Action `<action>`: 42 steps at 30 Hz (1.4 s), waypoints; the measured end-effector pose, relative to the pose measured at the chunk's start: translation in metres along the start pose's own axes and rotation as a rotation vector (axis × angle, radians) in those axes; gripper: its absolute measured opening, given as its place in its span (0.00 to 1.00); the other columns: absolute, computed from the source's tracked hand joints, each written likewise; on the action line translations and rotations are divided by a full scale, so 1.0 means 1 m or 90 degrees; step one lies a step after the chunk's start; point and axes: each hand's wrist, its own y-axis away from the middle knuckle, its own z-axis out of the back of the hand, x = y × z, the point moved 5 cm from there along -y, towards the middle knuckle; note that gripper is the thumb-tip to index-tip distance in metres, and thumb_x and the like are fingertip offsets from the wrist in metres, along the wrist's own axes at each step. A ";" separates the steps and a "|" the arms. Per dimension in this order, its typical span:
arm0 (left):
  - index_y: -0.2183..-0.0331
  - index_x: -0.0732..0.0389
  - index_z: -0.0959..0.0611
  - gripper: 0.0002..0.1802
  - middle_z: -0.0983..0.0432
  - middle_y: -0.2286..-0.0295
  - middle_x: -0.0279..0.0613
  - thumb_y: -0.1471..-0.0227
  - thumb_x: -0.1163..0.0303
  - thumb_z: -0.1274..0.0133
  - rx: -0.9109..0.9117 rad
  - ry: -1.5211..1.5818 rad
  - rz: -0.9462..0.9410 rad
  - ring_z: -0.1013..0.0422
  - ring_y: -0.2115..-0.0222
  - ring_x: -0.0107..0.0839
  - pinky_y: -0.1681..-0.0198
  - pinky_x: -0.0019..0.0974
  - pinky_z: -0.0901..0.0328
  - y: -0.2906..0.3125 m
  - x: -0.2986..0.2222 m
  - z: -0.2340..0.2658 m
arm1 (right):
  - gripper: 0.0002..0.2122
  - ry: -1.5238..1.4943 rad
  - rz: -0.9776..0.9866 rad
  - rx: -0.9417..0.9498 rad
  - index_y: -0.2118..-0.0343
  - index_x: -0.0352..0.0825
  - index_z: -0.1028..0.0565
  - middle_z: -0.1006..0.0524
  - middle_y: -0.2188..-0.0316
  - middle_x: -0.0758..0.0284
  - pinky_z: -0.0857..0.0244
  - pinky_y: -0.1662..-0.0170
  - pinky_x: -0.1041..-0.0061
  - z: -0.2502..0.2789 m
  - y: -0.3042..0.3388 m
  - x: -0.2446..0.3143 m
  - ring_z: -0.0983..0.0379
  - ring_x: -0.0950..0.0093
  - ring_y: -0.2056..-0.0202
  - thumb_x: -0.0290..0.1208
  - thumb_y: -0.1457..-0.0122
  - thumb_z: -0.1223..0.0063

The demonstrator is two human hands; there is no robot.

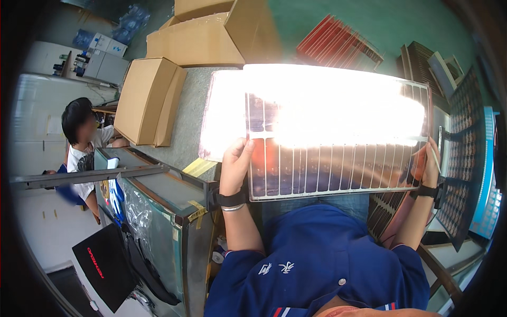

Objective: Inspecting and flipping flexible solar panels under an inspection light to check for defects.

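Note:
I hold a thin translucent solar panel [338, 169] with a grid of narrow cells up in front of a bright light box [227, 111]. My left hand [236, 164] grips its lower left edge, thumb on the front face. On the panel's lower right edge sits my right hand [429, 165], which also pinches a thin stick-like tool. The upper half of the panel is washed out by glare. Both wrists wear dark straps.
Closed cardboard boxes [150, 100] lie on the grey bench to the left, more behind them. Dark trays of small cells [467, 158] stack at the right. A metal-framed glass cabinet [158, 195] stands at lower left. Another person [82, 137] sits far left.

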 end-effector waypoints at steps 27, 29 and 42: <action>0.78 0.58 0.32 0.14 0.43 0.80 0.22 0.43 0.64 0.60 -0.008 0.227 0.047 0.49 0.77 0.12 0.74 0.19 0.49 -0.002 -0.008 -0.020 | 0.16 0.013 0.003 -0.040 0.54 0.28 0.33 0.28 0.69 0.72 0.39 0.68 0.89 0.006 0.005 0.009 0.33 0.85 0.71 0.31 0.43 0.54; 0.78 0.58 0.32 0.14 0.44 0.79 0.22 0.43 0.63 0.60 -0.017 0.225 0.047 0.49 0.76 0.13 0.73 0.19 0.49 -0.002 -0.011 -0.020 | 0.16 -0.024 -0.044 0.056 0.53 0.30 0.33 0.28 0.69 0.72 0.39 0.67 0.88 0.012 -0.001 -0.004 0.33 0.85 0.70 0.32 0.42 0.54; 0.76 0.58 0.29 0.13 0.40 0.78 0.23 0.43 0.62 0.59 -0.017 0.242 0.002 0.45 0.74 0.14 0.69 0.20 0.46 -0.012 0.003 -0.014 | 0.13 -0.137 -0.055 -0.062 0.56 0.30 0.32 0.28 0.77 0.73 0.41 0.80 0.88 -0.004 0.005 0.012 0.35 0.87 0.81 0.29 0.43 0.54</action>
